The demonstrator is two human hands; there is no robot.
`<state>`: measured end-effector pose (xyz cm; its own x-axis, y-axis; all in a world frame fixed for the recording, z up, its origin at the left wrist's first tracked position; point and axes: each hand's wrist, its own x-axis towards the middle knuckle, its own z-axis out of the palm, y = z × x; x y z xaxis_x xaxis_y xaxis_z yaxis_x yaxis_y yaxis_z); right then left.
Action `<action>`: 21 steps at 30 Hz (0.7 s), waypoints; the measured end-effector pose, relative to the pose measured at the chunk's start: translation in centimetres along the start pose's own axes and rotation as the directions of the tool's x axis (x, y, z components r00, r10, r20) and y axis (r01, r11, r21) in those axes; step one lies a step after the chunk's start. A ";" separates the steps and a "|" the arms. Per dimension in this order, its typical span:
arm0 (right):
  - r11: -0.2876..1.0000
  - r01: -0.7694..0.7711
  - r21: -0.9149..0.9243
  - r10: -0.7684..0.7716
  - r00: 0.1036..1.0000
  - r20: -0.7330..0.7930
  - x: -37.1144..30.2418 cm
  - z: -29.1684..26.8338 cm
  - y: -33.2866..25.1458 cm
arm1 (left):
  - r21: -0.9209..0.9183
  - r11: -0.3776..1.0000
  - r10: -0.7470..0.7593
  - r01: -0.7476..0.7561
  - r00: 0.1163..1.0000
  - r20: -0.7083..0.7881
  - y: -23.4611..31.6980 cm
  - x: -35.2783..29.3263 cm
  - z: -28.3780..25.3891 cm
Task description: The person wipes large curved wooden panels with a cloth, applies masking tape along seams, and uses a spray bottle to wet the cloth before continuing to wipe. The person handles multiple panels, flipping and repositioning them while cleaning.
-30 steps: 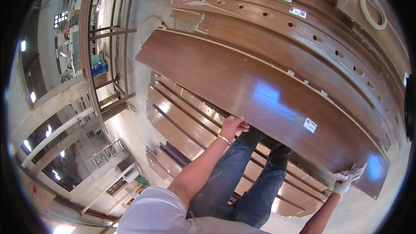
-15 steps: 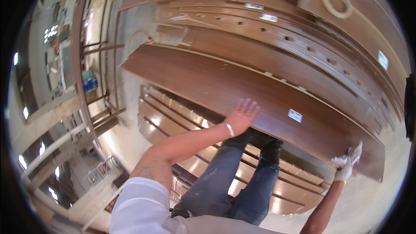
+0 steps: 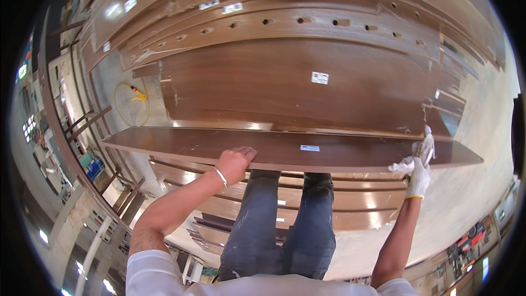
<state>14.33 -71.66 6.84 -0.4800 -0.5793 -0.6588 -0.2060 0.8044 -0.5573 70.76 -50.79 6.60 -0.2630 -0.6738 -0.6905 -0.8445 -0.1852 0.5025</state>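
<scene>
A long dark brown wooden board [image 3: 274, 145] with a small white label lies across in front of my legs, its face tilted. My bare left hand [image 3: 235, 163], with a metal bracelet at the wrist, is closed over the board's near edge, left of the middle. The thumb is hidden. Near the board's right end, my right hand [image 3: 419, 178] wears a white glove and grips a crumpled white rag [image 3: 424, 148]. The rag rests against the board's face and near edge.
Beyond lies a wide brown panel [image 3: 241, 87], with a perforated board [image 3: 320, 24] and several more boards behind it. Other boards [image 3: 356, 200] lie beneath and beside my legs. A yellow hose with a nozzle [image 3: 139, 95] lies on the floor at left, near a metal frame [image 3: 55, 109].
The view has turned, and the board now runs nearly level across it, its face more foreshortened. My left hand has gone from lying flat to curling over the edge. The rag stays in my right.
</scene>
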 end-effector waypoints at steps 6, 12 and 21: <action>0.981 0.056 -0.186 -0.074 0.993 -0.091 1.0 1.6 -0.3 | -0.021 1.000 0.014 -0.014 1.000 0.027 -1.6 3.3 -0.5; 0.965 0.043 -0.260 -0.075 0.991 -0.113 3.0 4.3 -3.2 | 0.013 0.999 -0.045 0.044 0.997 0.059 -2.2 6.4 -3.6; 0.993 -0.056 0.106 0.027 0.967 0.255 8.3 10.4 -9.7 | 0.083 0.970 -0.214 0.229 0.963 -0.162 -8.8 19.3 -6.7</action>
<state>21.22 -85.66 1.47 -0.2520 -0.5716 -0.7809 -0.0874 0.8171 -0.5699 76.28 -66.99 -7.66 0.0027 -0.7252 -0.6886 -0.9182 -0.2746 0.2855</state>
